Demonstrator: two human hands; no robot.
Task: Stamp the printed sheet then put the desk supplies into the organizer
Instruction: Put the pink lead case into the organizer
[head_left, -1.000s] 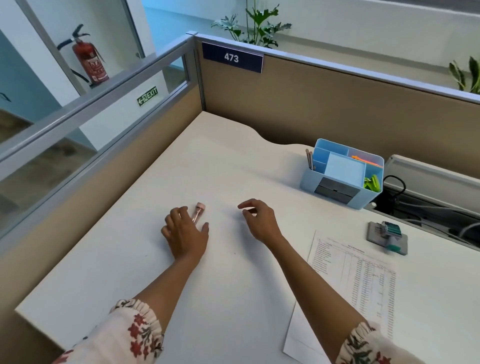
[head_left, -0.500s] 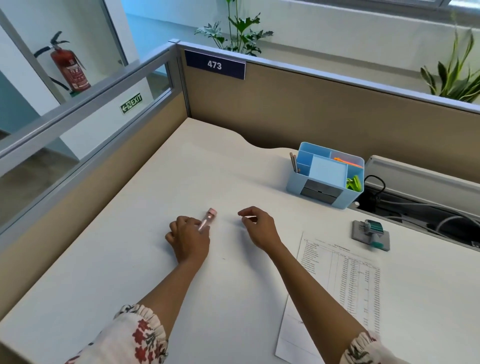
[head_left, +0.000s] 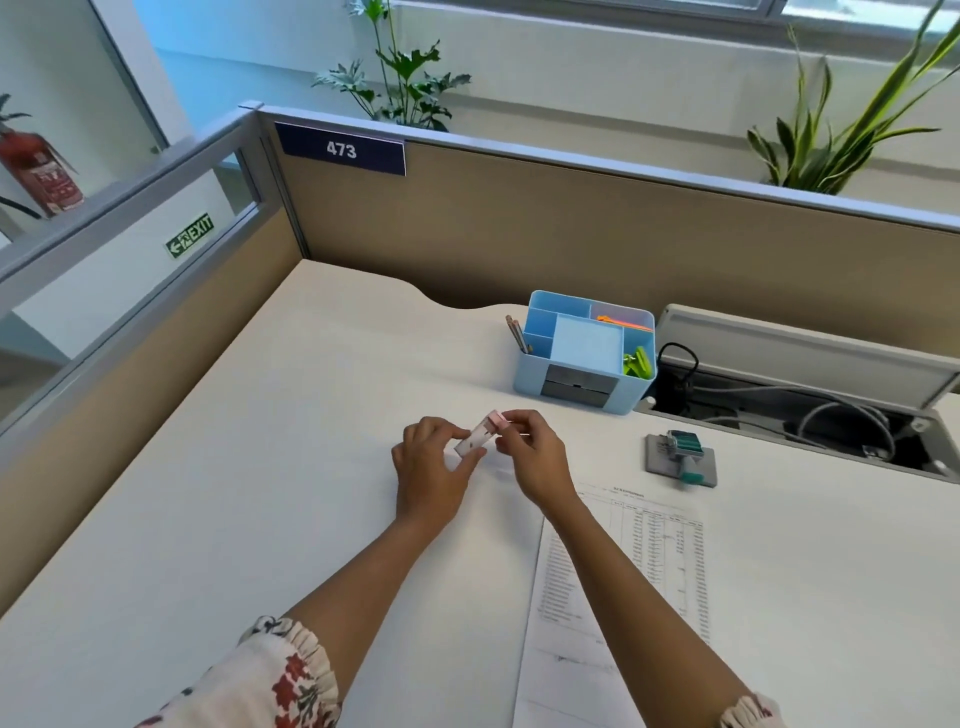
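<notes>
printed sheet (head_left: 623, 582) lay flat on the bench (head_left: 208, 519) at the right, while further left the left hand (head_left: 428, 475) gripped a small pink-capped tube (head_left: 480, 434) and the right hand (head_left: 535, 457) pinched its cap end, both raised just over the bench. right of them sat the blue organizer (head_left: 584, 353) and, nearer, the stamp (head_left: 683, 457) on its grey pad. if the cap came loose under that pinch, the tube could drop and roll, i judged.

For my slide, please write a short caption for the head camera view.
Both hands, left and right, hold a small pink-capped tube above the desk, near the blue organizer.
</notes>
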